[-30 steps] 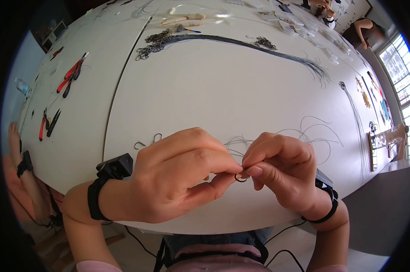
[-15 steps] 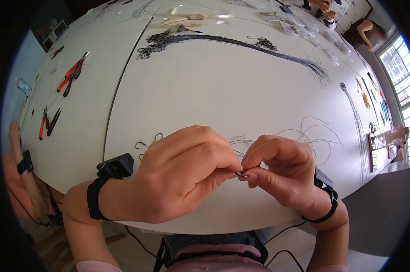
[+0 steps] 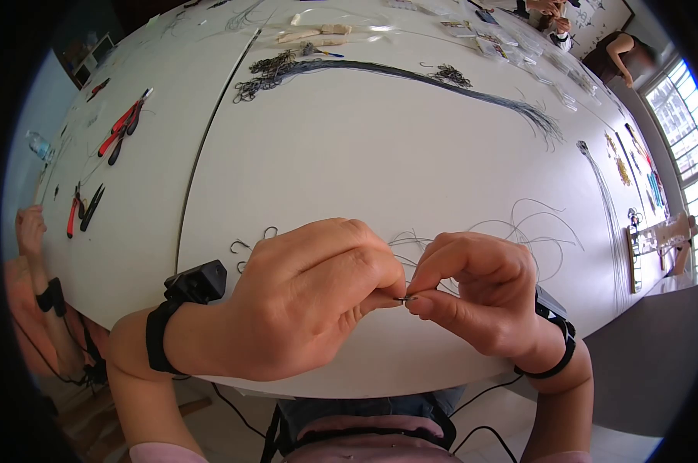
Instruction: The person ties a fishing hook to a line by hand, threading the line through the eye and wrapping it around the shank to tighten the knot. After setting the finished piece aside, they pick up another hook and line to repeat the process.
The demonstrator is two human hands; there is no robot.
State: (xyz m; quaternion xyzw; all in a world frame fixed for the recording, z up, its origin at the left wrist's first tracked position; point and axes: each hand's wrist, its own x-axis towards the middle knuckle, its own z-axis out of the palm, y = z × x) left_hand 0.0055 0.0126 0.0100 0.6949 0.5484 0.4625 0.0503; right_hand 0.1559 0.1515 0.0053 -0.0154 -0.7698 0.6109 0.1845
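Observation:
Both hands meet fingertip to fingertip low over the near part of the white table. Between them is a small dark fish hook, mostly covered by the fingers. My left hand is closed, its thumb and forefinger pinching the hook from the left. From the right, my right hand pinches it with thumb and forefinger, other fingers curled. Several loose fish hooks lie just beyond my left hand, partly hidden by it. Thin looped lines spread on the table behind my right hand.
A long bundle of thin dark lines with a heap of hooks at one end lies across the far side. Red-handled pliers rest at left. Another person's hand is at the left edge. Another line bundle lies right.
The hook has turned between my fingertips and shows less now. My right fingertips have shifted slightly left. At the left edge, the other person's hand has risen a little.

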